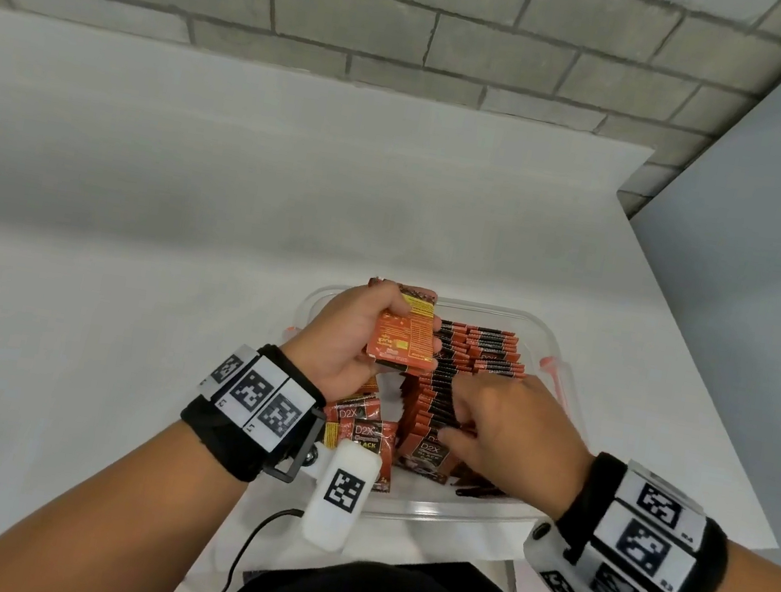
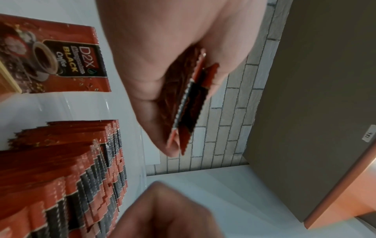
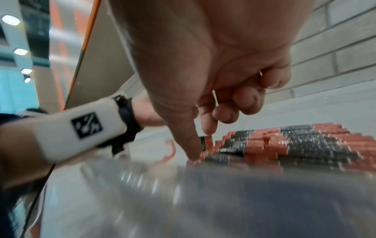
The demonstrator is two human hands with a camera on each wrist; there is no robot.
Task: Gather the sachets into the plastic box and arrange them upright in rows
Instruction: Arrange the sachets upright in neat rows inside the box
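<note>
A clear plastic box (image 1: 446,513) stands on the white table just in front of me. Inside it, rows of red-and-black sachets (image 1: 475,360) (image 3: 295,145) (image 2: 81,177) stand upright. My left hand (image 1: 417,323) (image 2: 191,116) hovers over the box's far left corner and grips a small stack of sachets (image 1: 403,333) (image 2: 193,96). My right hand (image 1: 453,421) (image 3: 200,145) lies on the near end of a row. Its thumb and forefinger pinch a sachet top there, and the other fingers are curled. A few loose sachets (image 1: 366,438) (image 2: 61,64) lean in the near left corner.
The white table (image 1: 137,204) runs left and back to a grey brick wall (image 1: 422,19); its right edge (image 1: 703,376) is close to the box. An orange latch (image 1: 551,370) sits on the box's right side. Cables (image 1: 245,554) hang at the near edge.
</note>
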